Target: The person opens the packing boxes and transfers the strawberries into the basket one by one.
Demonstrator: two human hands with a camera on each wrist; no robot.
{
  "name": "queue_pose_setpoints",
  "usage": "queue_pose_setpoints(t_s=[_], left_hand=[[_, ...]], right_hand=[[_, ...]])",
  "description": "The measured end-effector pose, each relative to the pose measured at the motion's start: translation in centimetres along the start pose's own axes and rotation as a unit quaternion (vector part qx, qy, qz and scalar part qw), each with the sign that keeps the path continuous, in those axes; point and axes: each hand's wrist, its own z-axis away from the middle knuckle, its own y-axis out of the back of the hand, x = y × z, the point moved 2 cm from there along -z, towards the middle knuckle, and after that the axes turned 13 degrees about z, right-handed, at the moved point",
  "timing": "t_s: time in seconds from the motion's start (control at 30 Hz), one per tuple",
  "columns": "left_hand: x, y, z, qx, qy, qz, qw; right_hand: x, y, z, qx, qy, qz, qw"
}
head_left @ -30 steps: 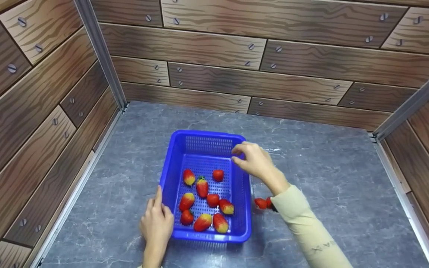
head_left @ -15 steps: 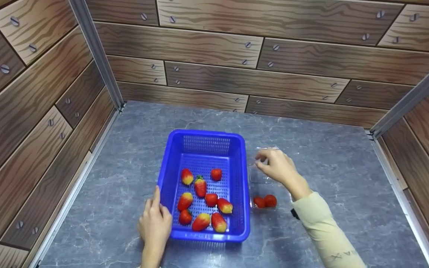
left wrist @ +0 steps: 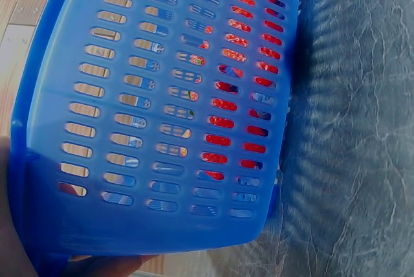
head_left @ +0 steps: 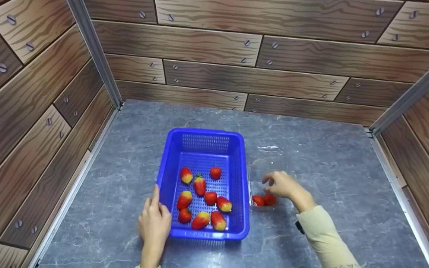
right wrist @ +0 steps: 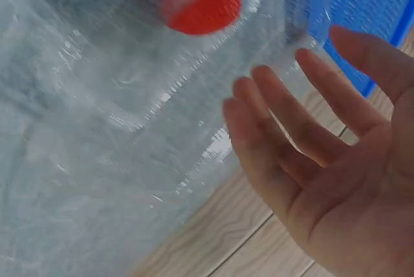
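A blue plastic basket (head_left: 202, 235) stands mid-table, holding several red strawberries (head_left: 199, 185), some with yellow ends. My left hand (head_left: 155, 219) grips its left rim, index finger lying along the edge. In the left wrist view, the slotted basket wall (left wrist: 129, 121) fills the middle, with red showing through the slots. My right hand (head_left: 282, 185) hovers over a clear plastic box (head_left: 268, 149) at the basket's right. Its fingers are loosely bent and hold nothing, as the right wrist view shows. Two strawberries (head_left: 258, 201) lie in the near end of the box, just below the hand.
The grey marbled tabletop (head_left: 333, 167) spreads around the basket and box. Wood-patterned panels (head_left: 214, 74) wall it at the back and both sides, with metal posts (head_left: 99, 52) at the corners.
My right hand has moved from over the basket's right rim to the right, then toward me above the two strawberries in the clear box. My left hand stays on the basket.
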Motion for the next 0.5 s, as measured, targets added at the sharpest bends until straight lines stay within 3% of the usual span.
queue_pose_setpoints(t_s=[0.3, 0.5], left_hand=[[0.1, 0.1, -0.1, -0.001, 0.008, -0.003, 1.0000], [0.1, 0.1, 0.0, -0.002, 0.009, -0.003, 0.9999]], right_hand=[[0.2, -2.1, 0.6, -0.026, -0.039, -0.011, 0.999], [0.7, -3.7, 0.6, 0.001, -0.042, -0.003, 0.999]])
